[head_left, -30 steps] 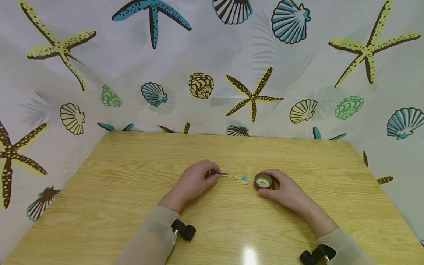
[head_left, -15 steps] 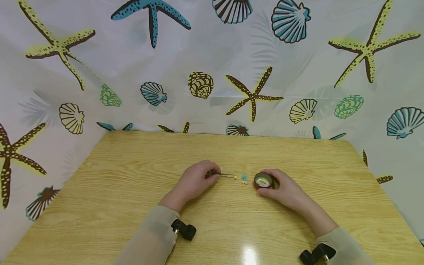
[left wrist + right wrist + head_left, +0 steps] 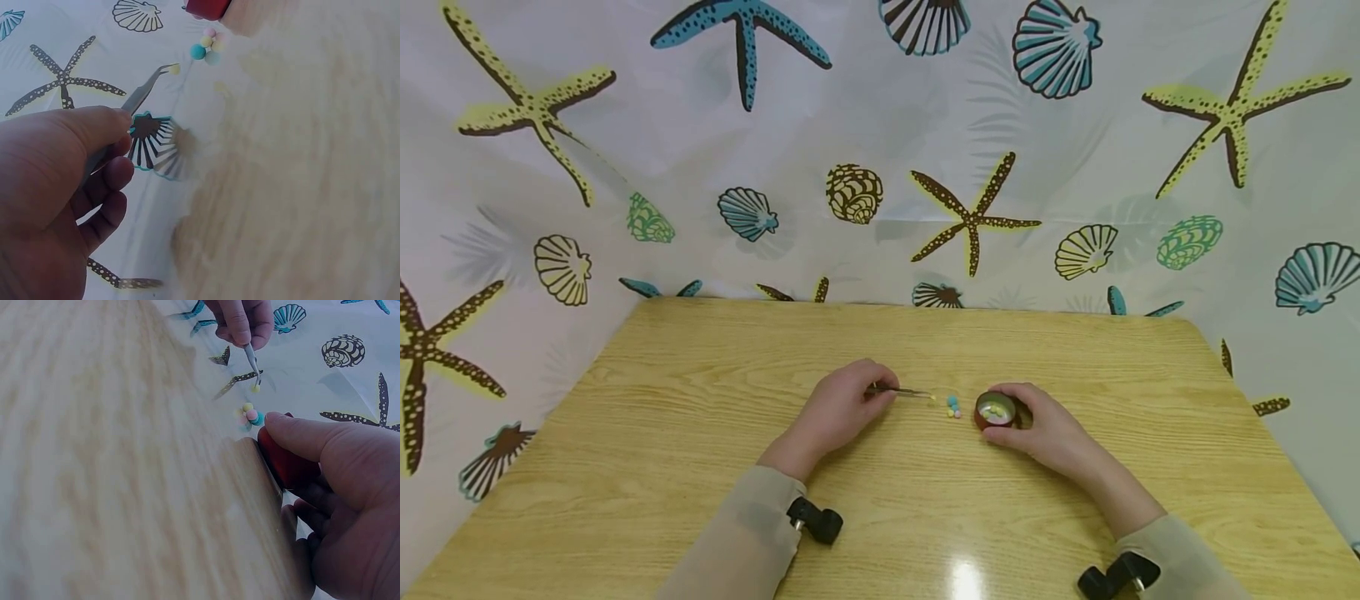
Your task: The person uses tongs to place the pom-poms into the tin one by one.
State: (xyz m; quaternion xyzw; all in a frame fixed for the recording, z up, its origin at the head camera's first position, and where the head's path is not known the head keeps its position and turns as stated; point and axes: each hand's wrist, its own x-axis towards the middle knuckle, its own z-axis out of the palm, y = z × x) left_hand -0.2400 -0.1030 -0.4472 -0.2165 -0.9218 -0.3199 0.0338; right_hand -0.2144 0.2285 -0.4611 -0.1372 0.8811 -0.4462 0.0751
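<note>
My left hand (image 3: 842, 408) pinches a pair of bent-tip tweezers (image 3: 145, 89) that points right. At their tips sits a small yellow bead (image 3: 175, 69), seemingly just off the table. Several small beads (image 3: 953, 407), blue, yellow and pink, lie in a cluster just right of the tips. Past them, the thumb and fingers of my right hand (image 3: 1043, 429) hold a small round red tin (image 3: 289, 456) from its right side. Its opening faces up and tilts toward the head camera, and a few yellow beads (image 3: 996, 411) show inside.
All of this rests on a wood-grain table (image 3: 700, 467) with a glossy surface. A white cloth (image 3: 850, 100) printed with shells and starfish hangs along the back and sides. Each sleeve carries a black camera mount (image 3: 817, 520) near the wrist.
The tweezers' prongs, spread around the yellow bead a second ago, have come together on it. Tips and bead have risen slightly. My right hand and the tin have stayed put.
</note>
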